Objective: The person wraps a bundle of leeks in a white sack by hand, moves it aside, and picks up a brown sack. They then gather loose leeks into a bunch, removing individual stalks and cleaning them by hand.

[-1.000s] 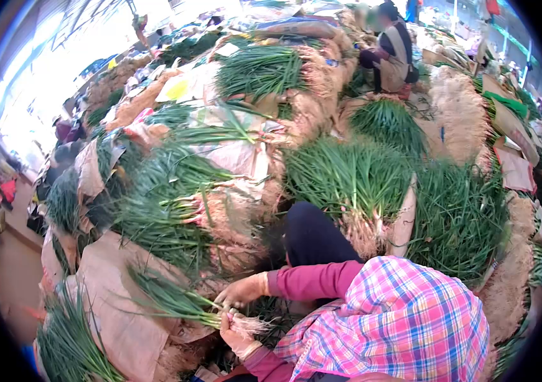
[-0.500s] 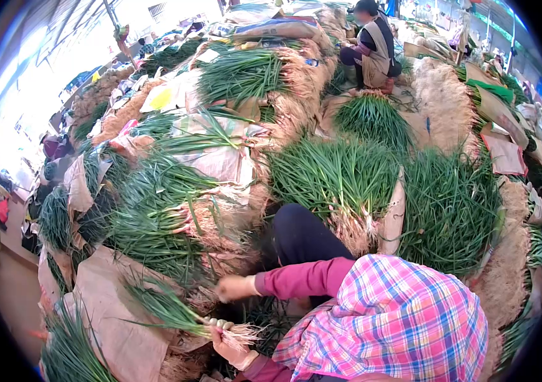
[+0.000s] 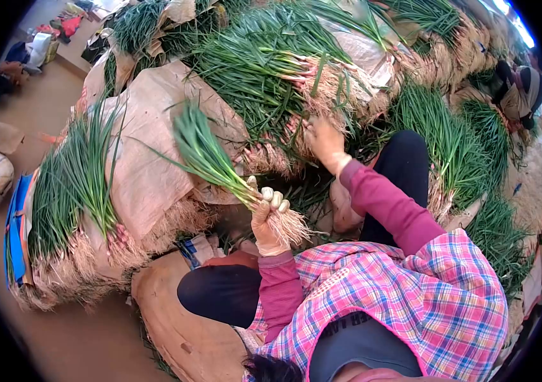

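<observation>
In my left hand [image 3: 270,216], whose fingertips wear pale covers, is a bunch of spring onions [image 3: 210,153]. The fingers wrap round its pale stems. Green leaves point up and left, and stringy roots hang out on the right. My right hand [image 3: 326,141] reaches to the root ends of a large pile of spring onions [image 3: 264,57]. Its fingers are bent in against the roots, and what they pinch there, if anything, is hidden. Between the two hands, more pinkish stems and roots [image 3: 268,159] stick out from the pile's lower edge.
A brown sack sheet [image 3: 156,121] covers spring onions at the left, beside an upright row of them [image 3: 74,191]. More bunches [image 3: 443,140] stand right of my knee [image 3: 404,169]. A round tan seat or pad [image 3: 182,318] lies below. Another person [image 3: 522,95] sits at the far right.
The view has swung left and down. My left hand still holds the spring onions, now with their leaves pointing more upward. My right hand has moved in against the pile's roots.
</observation>
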Available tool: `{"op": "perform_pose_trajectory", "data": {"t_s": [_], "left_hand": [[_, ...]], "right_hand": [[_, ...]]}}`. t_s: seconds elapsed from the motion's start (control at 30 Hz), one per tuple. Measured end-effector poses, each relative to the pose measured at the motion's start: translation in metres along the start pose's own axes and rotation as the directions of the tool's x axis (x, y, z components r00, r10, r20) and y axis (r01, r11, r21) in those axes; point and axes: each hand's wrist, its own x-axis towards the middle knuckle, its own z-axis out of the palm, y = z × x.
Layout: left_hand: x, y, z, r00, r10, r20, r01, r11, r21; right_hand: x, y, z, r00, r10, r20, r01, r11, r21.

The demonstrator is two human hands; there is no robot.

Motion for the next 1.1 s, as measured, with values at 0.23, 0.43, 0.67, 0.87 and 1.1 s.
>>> {"op": "perform_pose_trajectory", "data": {"t_s": [0.23,0.43,0.67,0.87,1.1], "left_hand": [[0.012,-0.003,-0.045,0.946,-0.027,-0.324,0.114,0.961,0.252],[0.019,-0.012,-0.063,0.898,-0.093,-0.431,0.240,0.923,0.301],[0.014,-0.002,-0.067,0.859,-0.033,-0.511,0.226,0.920,0.321],[0.013,-0.019,-0.060,0.825,0.065,-0.561,0.243,0.856,0.457],[0.009,-0.021,-0.046,0.837,0.119,-0.533,0.217,0.824,0.524]], "right_hand": [[-0.035,-0.025,-0.015,0.971,-0.128,0.203,0.090,0.978,0.187],[-0.090,-0.021,-0.038,0.740,-0.113,0.663,-0.302,0.825,0.478],[-0.020,-0.043,-0.034,0.260,-0.525,0.810,-0.604,0.566,0.561],[-0.041,-0.044,0.043,0.712,-0.145,0.687,-0.380,0.744,0.550],[-0.068,-0.057,0.020,0.569,0.061,0.820,-0.822,0.023,0.569]]}}
